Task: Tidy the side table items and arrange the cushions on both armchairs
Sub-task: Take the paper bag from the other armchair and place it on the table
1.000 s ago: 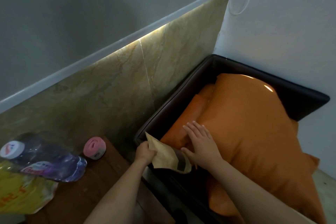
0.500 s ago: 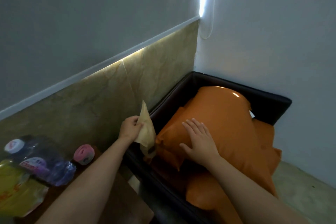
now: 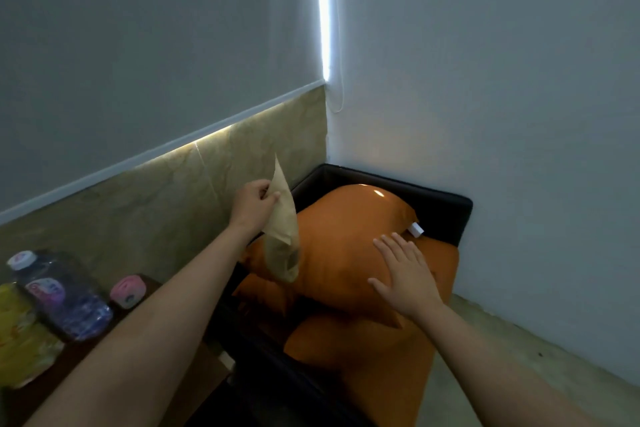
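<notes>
Nearest, at the left edge of the frame, the side-table surface [image 3: 86, 354] carries a yellow packet [image 3: 20, 340], a plastic bottle [image 3: 59, 295] and a small pink round thing [image 3: 127, 291] near its far edge, with the left forearm passing just above them. Beyond, on the armchair [image 3: 443, 211], two orange cushions are stacked: the lower cushion [image 3: 363, 357] lies flat on the seat and the upper cushion [image 3: 346, 236] rests across it. The right hand [image 3: 405, 274] lies flat on the upper cushion with its fingers spread, so its grip is apart and holds nothing. Farther on, the left hand [image 3: 254, 204] has its grip clamped on a brown paper piece [image 3: 282, 236], probably a bag or wrapper, though the dim light leaves that unsure; it hangs over the armchair's left arm. The pinch takes only the paper's upper edge, so it could slip and drop into the gap between armchair and surface. The swinging forearm could also knock the bottle off, and an off-centre push could slide the upper cushion off the lower one.
</notes>
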The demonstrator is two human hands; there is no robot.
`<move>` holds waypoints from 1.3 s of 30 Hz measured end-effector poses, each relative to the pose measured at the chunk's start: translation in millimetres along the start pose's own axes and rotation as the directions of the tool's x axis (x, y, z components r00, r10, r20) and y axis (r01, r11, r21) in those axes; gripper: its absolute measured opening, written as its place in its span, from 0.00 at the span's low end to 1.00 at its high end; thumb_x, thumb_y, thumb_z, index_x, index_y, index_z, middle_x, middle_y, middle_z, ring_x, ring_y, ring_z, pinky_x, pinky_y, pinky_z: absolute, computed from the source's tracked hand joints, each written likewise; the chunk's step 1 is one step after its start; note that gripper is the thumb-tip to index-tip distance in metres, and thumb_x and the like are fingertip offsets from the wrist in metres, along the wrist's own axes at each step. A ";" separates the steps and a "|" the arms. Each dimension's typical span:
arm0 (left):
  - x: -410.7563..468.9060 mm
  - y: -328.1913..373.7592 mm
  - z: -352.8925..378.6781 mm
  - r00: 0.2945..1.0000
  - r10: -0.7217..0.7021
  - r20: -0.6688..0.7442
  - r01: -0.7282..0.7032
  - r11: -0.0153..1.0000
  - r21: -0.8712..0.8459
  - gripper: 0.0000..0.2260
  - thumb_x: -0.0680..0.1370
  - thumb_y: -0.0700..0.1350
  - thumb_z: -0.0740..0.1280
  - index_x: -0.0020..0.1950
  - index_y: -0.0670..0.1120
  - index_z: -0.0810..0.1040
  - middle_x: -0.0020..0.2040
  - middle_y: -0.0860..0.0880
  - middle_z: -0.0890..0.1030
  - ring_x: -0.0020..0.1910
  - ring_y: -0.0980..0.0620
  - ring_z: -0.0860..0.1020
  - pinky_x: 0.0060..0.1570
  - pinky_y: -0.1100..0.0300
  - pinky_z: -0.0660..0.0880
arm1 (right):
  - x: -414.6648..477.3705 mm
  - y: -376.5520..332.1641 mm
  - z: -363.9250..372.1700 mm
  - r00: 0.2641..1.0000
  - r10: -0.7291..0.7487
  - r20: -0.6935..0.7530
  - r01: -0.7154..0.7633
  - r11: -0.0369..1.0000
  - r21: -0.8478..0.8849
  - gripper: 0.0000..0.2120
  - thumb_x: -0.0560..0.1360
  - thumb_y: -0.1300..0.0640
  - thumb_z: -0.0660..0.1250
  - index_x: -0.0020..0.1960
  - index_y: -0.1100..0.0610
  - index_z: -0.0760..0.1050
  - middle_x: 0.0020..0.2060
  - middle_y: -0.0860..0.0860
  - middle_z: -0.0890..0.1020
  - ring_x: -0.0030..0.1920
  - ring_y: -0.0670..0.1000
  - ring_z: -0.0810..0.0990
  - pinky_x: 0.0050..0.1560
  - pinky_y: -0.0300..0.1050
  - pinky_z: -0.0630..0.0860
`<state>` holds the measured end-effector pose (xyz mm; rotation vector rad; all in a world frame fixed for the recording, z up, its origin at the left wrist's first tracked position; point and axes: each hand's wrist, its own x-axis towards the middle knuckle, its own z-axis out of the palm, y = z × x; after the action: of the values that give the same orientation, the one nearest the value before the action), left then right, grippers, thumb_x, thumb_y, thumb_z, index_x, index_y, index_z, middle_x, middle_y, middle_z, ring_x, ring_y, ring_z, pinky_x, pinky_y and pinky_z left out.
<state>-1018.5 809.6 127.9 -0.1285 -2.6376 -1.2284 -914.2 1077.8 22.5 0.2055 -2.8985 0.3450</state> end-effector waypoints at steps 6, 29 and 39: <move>-30.0 75.1 93.4 0.961 0.154 0.231 -0.172 0.983 0.060 0.07 0.78 0.41 0.64 0.40 0.41 0.75 0.34 0.49 0.75 0.34 0.53 0.73 0.33 0.59 0.66 | -50.5 87.3 -47.3 0.981 0.183 -0.069 -0.184 0.983 -0.005 0.34 0.76 0.41 0.61 0.77 0.51 0.53 0.77 0.50 0.56 0.77 0.51 0.49 0.74 0.48 0.42; 5.1 161.9 451.8 0.794 0.133 0.593 -0.178 0.984 0.018 0.06 0.79 0.42 0.64 0.47 0.41 0.79 0.42 0.46 0.81 0.42 0.49 0.78 0.45 0.52 0.76 | -65.6 368.4 -48.0 0.889 0.456 0.037 -0.451 0.887 -0.101 0.39 0.69 0.36 0.47 0.77 0.51 0.52 0.76 0.49 0.56 0.77 0.50 0.48 0.72 0.42 0.39; 39.5 207.4 559.9 0.818 -0.028 0.574 -0.063 0.988 0.138 0.10 0.78 0.40 0.64 0.37 0.45 0.71 0.35 0.48 0.74 0.39 0.48 0.73 0.34 0.57 0.64 | -26.4 525.3 -62.8 0.905 0.413 0.098 -0.408 0.911 -0.067 0.34 0.77 0.43 0.61 0.77 0.53 0.52 0.76 0.50 0.55 0.77 0.50 0.48 0.74 0.46 0.43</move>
<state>-1115.2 1370.5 -56.9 -0.5865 -3.2186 -1.1050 -961.8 1601.9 -37.3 -0.4166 -3.0388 0.3435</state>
